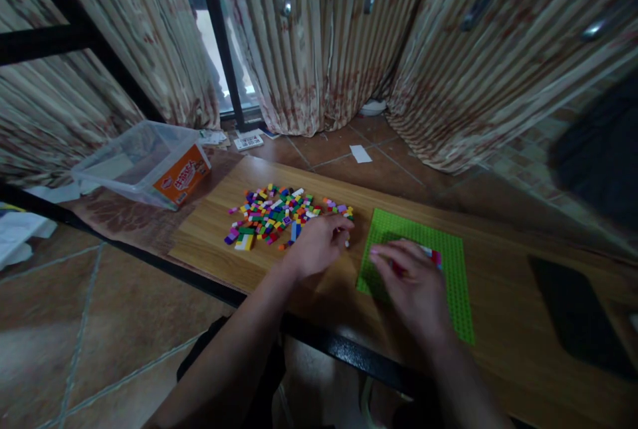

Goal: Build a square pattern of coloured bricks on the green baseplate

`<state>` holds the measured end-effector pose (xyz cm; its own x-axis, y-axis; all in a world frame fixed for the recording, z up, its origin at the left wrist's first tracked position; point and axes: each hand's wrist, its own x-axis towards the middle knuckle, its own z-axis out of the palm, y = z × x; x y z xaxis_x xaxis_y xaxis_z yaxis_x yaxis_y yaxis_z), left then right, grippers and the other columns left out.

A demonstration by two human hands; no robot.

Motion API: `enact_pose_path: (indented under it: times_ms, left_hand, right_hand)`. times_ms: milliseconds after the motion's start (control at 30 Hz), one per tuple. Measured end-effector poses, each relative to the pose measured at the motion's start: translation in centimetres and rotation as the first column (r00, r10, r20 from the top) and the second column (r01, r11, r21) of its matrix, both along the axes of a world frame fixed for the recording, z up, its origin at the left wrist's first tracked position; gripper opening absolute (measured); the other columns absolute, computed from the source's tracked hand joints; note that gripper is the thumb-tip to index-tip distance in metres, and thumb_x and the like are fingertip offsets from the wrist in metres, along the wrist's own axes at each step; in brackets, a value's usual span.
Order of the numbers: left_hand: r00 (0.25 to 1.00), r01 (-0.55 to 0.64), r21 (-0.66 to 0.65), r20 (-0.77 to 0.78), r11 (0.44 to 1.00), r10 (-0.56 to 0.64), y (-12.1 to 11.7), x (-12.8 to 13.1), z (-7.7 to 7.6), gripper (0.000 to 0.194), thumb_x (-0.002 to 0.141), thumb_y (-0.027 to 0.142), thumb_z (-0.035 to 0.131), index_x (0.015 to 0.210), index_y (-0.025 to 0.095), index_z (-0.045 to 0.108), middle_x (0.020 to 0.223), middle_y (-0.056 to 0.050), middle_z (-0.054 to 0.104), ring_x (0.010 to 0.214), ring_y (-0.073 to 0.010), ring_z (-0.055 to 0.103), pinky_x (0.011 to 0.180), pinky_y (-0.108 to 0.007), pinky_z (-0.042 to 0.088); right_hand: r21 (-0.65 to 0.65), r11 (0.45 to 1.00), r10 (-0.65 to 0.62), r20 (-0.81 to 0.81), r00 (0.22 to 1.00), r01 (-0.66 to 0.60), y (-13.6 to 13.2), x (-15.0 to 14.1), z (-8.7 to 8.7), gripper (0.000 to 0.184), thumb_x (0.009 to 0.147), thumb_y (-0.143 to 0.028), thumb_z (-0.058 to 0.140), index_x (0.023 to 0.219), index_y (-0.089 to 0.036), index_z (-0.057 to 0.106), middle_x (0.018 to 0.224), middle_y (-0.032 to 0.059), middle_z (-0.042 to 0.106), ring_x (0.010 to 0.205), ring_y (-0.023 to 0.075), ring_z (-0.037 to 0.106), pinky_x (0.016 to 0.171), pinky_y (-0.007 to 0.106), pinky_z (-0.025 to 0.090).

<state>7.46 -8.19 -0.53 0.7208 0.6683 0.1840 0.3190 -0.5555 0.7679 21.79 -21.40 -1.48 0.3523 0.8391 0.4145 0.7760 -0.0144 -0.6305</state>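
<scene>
Ideally, we'd square our right hand [417, 283] to the board [456, 283], bricks [274, 213] at its ten o'clock, its grip, like our left hand's [319, 243], unclear.

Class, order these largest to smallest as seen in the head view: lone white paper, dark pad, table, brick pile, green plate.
Table
Green plate, partly hidden by the right hand
Dark pad and brick pile, too close to rank
Lone white paper

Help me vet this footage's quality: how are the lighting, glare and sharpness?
Head view: dim overall, brightest at the window; head view: glare on the table's black front edge; head view: right hand slightly soft, dark shape at far right blurred.
</scene>
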Motion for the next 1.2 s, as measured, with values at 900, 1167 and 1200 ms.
enact_pose_path:
  times_ms: [900,1167,1200]
  left_hand:
    - [0.987,0.143,-0.208,-0.043,0.968,-0.155,-4.8,6.5,-1.6,0.052,0.079,0.009,0.043,0.128,0.015,0.057,0.111,-0.009,0.065,0.090,-0.0187,0.064,0.091,-0.032,0.053]
    - [0.987,0.147,-0.175,-0.033,0.974,-0.155,-5.0,6.7,-2.1,0.055,0.079,0.007,0.042,0.132,0.014,0.054,0.118,-0.010,0.064,0.102,-0.0210,0.064,0.096,-0.034,0.051]
    - [0.987,0.148,-0.173,-0.029,0.974,-0.155,-5.0,6.7,-2.1,0.055,0.079,0.006,0.042,0.133,0.014,0.054,0.118,-0.010,0.064,0.103,-0.0212,0.063,0.097,-0.034,0.050]
  right_hand:
    - [-0.322,0.930,-0.246,-0.183,0.952,0.179,1.4,8.0,-1.0,0.038,0.085,-0.047,0.048,0.090,-0.021,0.076,0.093,0.0056,0.075,0.086,0.0228,0.067,0.078,0.035,0.050]
    - [-0.309,0.927,-0.280,-0.193,0.941,0.212,1.8,7.4,-1.3,0.036,0.080,-0.051,0.057,0.083,-0.021,0.076,0.080,0.0044,0.075,0.075,0.0231,0.067,0.070,0.034,0.048]
    - [-0.313,0.923,-0.290,-0.187,0.939,0.223,1.9,7.3,-1.3,0.035,0.079,-0.051,0.058,0.082,-0.020,0.076,0.079,0.0046,0.075,0.074,0.0232,0.067,0.069,0.034,0.048]
